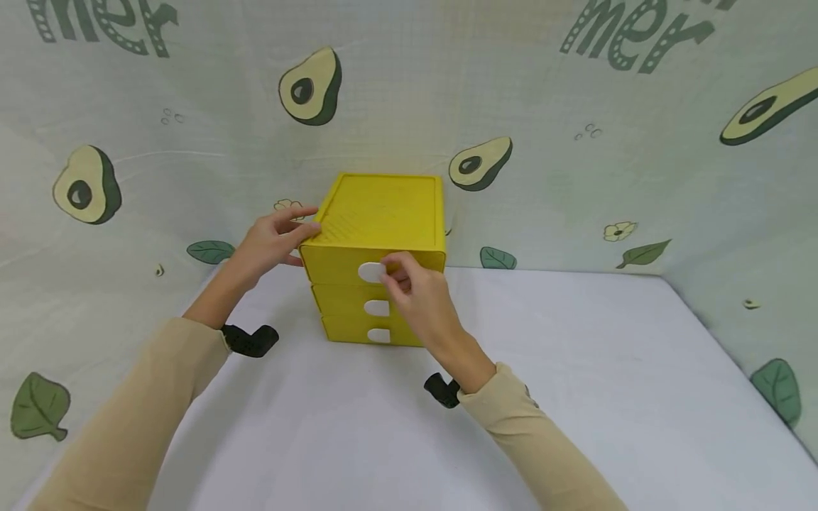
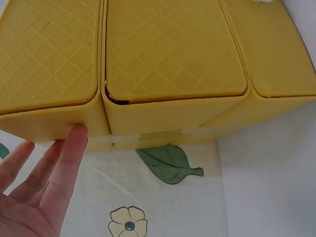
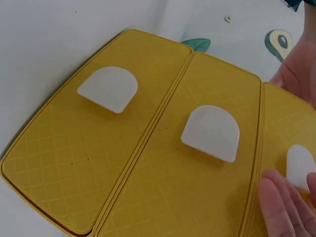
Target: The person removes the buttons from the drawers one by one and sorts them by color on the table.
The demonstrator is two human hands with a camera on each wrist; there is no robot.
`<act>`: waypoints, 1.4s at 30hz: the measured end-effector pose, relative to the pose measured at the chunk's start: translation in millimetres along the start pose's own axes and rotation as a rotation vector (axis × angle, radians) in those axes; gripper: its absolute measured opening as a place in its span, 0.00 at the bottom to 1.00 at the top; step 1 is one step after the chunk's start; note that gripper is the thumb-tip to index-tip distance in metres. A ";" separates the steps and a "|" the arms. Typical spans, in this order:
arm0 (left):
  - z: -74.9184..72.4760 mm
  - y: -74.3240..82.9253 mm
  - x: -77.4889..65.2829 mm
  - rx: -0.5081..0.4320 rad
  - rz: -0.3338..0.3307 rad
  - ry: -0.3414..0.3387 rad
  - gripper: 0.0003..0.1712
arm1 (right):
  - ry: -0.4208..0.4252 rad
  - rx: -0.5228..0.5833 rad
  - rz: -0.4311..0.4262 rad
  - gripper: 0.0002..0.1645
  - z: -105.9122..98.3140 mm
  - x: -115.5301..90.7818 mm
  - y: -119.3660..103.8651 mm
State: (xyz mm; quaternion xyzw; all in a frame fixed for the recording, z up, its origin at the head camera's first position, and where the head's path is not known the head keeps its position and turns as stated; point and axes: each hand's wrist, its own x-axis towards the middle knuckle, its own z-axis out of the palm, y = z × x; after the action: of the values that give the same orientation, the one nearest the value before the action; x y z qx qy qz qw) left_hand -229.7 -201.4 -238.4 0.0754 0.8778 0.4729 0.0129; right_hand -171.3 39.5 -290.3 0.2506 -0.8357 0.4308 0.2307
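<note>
A yellow cabinet (image 1: 390, 206) with three stacked drawers stands on the table, each drawer front bearing a white rounded handle. My left hand (image 1: 271, 240) rests against the cabinet's upper left side, its fingers extended at the top edge; the left wrist view shows the fingertips by the top tier's side. At the top drawer (image 1: 335, 265), my right hand (image 1: 415, 294) has its finger and thumb curled at the straight right edge of the top handle (image 3: 298, 165), pinching it. Below are the middle handle (image 1: 376, 308) and bottom handle (image 1: 378, 336). All three drawers look closed.
The cabinet stands on a white tabletop (image 1: 607, 369) near the back. Behind it hangs a pale cloth (image 1: 396, 85) printed with avocados and leaves. Black straps or mounts (image 1: 251, 341) sit at both wrists, below beige sleeves.
</note>
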 end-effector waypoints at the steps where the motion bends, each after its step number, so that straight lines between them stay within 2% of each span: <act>1: 0.2 0.0 0.7 -0.007 -0.005 -0.001 0.36 | 0.006 0.003 -0.001 0.11 0.8 0.6 0.3; 6: -0.5 -0.6 0.3 -0.004 -0.013 0.004 0.34 | 0.027 -0.016 -0.026 0.08 3.7 1.7 1.7; 12: -3.3 -2.6 -1.5 0.002 0.009 0.001 0.33 | 0.039 -0.052 -0.076 0.06 4.9 3.2 1.5; 22: -3.3 -3.8 2.3 0.009 0.001 -0.021 0.34 | 0.037 -0.098 -0.079 0.07 3.2 3.4 0.9; 31: -3.7 -3.3 1.4 -0.004 0.015 -0.049 0.34 | 0.028 -0.119 -0.085 0.06 1.2 -3.6 -2.9; 37: -2.3 -3.3 2.4 0.023 -0.002 -0.064 0.35 | 0.010 -0.120 -0.080 0.07 -0.6 -11.9 -6.3; 42: -2.6 -3.4 3.2 0.035 -0.014 -0.068 0.36 | 0.012 -0.126 -0.107 0.06 -2.0 -18.6 -10.7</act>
State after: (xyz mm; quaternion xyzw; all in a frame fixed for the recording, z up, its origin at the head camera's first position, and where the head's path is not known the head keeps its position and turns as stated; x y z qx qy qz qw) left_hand -233.5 -204.9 -239.6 0.0853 0.8855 0.4546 0.0448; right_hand -150.0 39.8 -294.0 0.2775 -0.8451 0.3659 0.2736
